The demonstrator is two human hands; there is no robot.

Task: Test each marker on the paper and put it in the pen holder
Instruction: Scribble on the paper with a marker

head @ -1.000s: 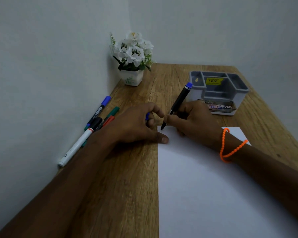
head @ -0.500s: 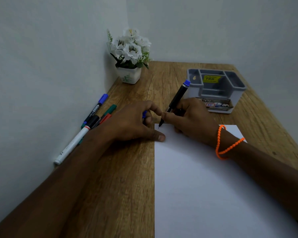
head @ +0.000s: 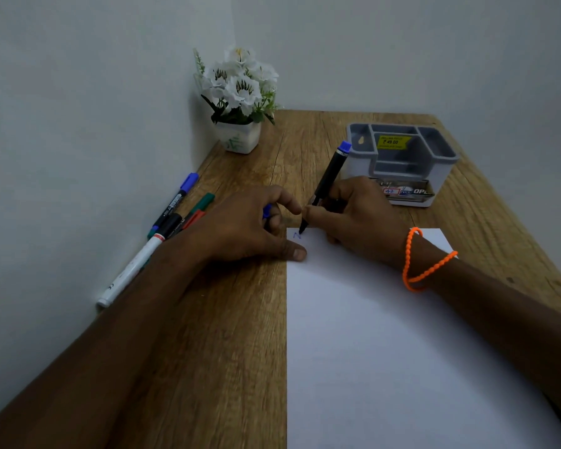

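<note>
A small blue squiggle (head: 297, 235) just showed up at the far left corner of the white paper sheet (head: 402, 351), so this black marker with the blue end (head: 329, 179) works. Right hand (head: 353, 218) fingers grip it, left hand (head: 250, 228) clutches its blue cap (head: 267, 211). The grey plastic pen holder (head: 402, 163) near the counter's far right corner comes next, I'd guess.

Wooden table (head: 234, 335): paper (head: 386, 351), loose markers (head: 162, 234), pen holder (head: 402, 163), flowerpot (head: 238, 136).

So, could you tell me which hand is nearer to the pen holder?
Right. The right hand sits just in front of the pen holder; the left hand rests farther off at the paper's left edge.
</note>
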